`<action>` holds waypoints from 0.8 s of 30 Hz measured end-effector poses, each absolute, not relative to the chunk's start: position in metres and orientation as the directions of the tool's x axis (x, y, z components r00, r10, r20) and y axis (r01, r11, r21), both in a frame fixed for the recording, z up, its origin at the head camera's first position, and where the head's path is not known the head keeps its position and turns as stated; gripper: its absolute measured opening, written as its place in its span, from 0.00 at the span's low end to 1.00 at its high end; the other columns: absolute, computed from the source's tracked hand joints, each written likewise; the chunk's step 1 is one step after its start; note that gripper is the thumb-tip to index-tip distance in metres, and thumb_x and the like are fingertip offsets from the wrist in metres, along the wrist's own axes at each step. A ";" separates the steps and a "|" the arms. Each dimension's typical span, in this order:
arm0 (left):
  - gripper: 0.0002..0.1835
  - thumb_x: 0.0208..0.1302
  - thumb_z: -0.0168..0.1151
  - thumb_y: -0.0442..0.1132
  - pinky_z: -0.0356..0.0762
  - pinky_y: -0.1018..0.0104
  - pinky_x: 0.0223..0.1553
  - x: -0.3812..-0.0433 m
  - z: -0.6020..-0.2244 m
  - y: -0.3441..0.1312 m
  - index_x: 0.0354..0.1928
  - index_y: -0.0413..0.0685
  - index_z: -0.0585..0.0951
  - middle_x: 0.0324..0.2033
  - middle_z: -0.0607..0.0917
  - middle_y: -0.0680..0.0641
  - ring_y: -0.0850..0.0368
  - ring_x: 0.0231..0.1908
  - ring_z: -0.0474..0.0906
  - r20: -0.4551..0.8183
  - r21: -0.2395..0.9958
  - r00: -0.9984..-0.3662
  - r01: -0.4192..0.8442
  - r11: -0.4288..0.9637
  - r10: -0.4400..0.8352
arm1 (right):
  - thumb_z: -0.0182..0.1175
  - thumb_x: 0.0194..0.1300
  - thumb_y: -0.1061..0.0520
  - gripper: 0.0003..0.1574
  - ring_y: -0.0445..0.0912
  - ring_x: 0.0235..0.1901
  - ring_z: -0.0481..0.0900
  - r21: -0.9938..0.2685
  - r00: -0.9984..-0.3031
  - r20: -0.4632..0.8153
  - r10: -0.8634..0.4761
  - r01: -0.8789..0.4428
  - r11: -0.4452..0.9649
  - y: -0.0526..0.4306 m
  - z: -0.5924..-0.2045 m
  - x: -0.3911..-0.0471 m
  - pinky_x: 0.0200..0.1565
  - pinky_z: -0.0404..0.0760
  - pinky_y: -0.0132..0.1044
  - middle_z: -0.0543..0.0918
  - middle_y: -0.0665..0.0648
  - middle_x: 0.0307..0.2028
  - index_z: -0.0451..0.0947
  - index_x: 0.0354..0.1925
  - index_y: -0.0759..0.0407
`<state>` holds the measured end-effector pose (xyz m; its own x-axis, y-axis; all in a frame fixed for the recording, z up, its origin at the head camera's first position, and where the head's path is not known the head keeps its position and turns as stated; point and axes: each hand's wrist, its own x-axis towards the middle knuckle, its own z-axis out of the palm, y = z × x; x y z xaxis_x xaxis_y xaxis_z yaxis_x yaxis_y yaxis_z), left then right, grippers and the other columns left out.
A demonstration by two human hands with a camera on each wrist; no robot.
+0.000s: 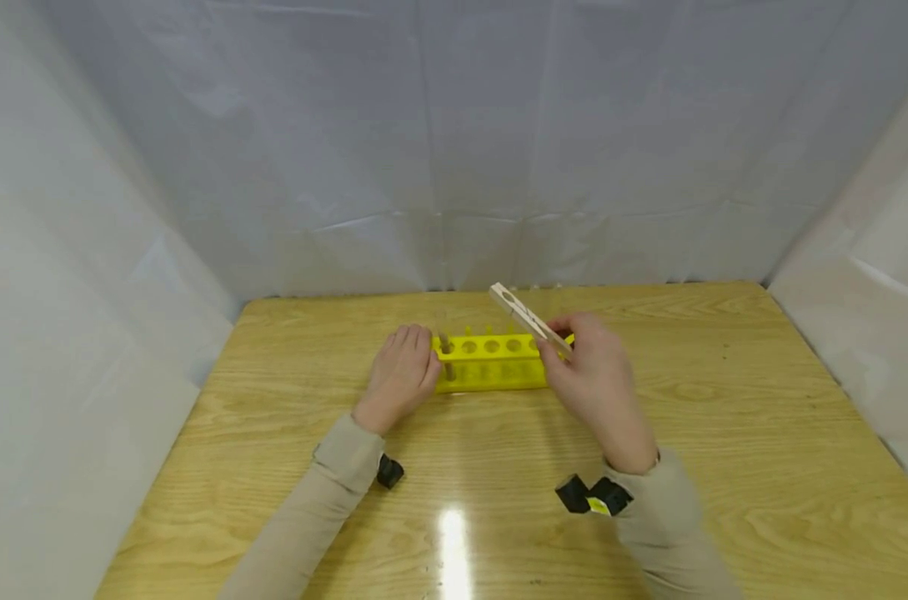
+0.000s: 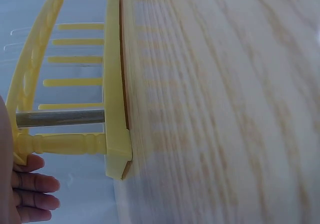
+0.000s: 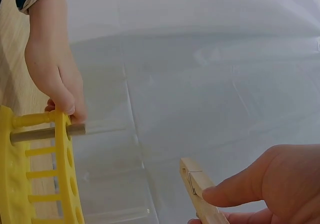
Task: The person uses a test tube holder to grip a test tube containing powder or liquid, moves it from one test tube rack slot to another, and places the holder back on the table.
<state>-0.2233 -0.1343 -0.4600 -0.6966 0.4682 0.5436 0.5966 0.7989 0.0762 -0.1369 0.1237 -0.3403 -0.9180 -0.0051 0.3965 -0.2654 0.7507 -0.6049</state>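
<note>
Shiny yellow-brown wood makes up the table [image 1: 499,550]. Two tan sleeves [image 1: 303,508] reach in from the near side, with small black boxes [image 1: 389,472] by the wrists. The right hand [image 1: 599,379] pinches a pale wooden clothes peg [image 1: 529,318], its free end pointing up and left, apart from the rack. The left hand [image 1: 401,367] holds the left end of that long yellow plastic rack [image 1: 499,356], which stands on the table. One thin clear tube [image 1: 444,343] with grey-brown stuff stands in the hole by the left hand. Behind hangs a grey plastic sheet [image 1: 484,125].
</note>
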 end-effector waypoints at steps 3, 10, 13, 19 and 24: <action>0.16 0.69 0.35 0.40 0.68 0.53 0.36 -0.224 -0.460 -0.134 0.37 0.36 0.72 0.33 0.74 0.38 0.42 0.33 0.69 0.542 0.073 -0.698 0.595 0.801 0.469 | 0.65 0.62 0.59 0.13 0.54 0.29 0.75 -0.609 -0.917 0.398 -0.011 -0.273 0.745 0.120 -0.340 -0.138 0.32 0.74 0.46 0.81 0.63 0.38 0.80 0.43 0.66; 0.17 0.69 0.36 0.41 0.69 0.52 0.38 -0.225 -0.460 -0.134 0.38 0.35 0.72 0.33 0.74 0.38 0.42 0.34 0.70 0.531 0.058 -0.704 0.585 0.809 0.471 | 0.66 0.62 0.59 0.13 0.53 0.30 0.76 -0.601 -0.910 0.414 -0.034 -0.301 0.741 0.111 -0.343 -0.142 0.32 0.74 0.45 0.81 0.62 0.37 0.80 0.43 0.66; 0.17 0.69 0.35 0.41 0.70 0.52 0.39 -0.226 -0.461 -0.134 0.38 0.35 0.72 0.34 0.74 0.38 0.42 0.35 0.70 0.531 0.057 -0.703 0.587 0.808 0.473 | 0.66 0.61 0.59 0.13 0.52 0.28 0.75 -0.600 -0.909 0.415 -0.041 -0.307 0.738 0.107 -0.345 -0.143 0.31 0.74 0.44 0.81 0.62 0.37 0.80 0.43 0.65; 0.17 0.68 0.36 0.40 0.69 0.52 0.38 -0.226 -0.461 -0.134 0.38 0.35 0.72 0.33 0.74 0.38 0.41 0.35 0.70 0.526 0.065 -0.709 0.584 0.809 0.469 | 0.66 0.62 0.59 0.12 0.53 0.31 0.76 -0.604 -0.920 0.388 -0.054 -0.298 0.739 0.096 -0.348 -0.148 0.33 0.75 0.45 0.81 0.60 0.37 0.80 0.42 0.64; 0.15 0.68 0.37 0.40 0.67 0.54 0.36 -0.225 -0.460 -0.134 0.36 0.36 0.70 0.31 0.71 0.40 0.43 0.32 0.67 0.509 0.082 -0.722 0.583 0.808 0.469 | 0.65 0.63 0.58 0.11 0.49 0.27 0.75 -0.632 -0.933 0.355 -0.053 -0.281 0.722 0.087 -0.350 -0.151 0.27 0.73 0.41 0.82 0.59 0.37 0.80 0.43 0.62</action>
<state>-0.2251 -0.1345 -0.4602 -0.7217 0.4687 0.5094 0.5830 0.8083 0.0822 -0.1510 0.0873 -0.3503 -0.9335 -0.0527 0.3547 -0.2809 0.7224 -0.6319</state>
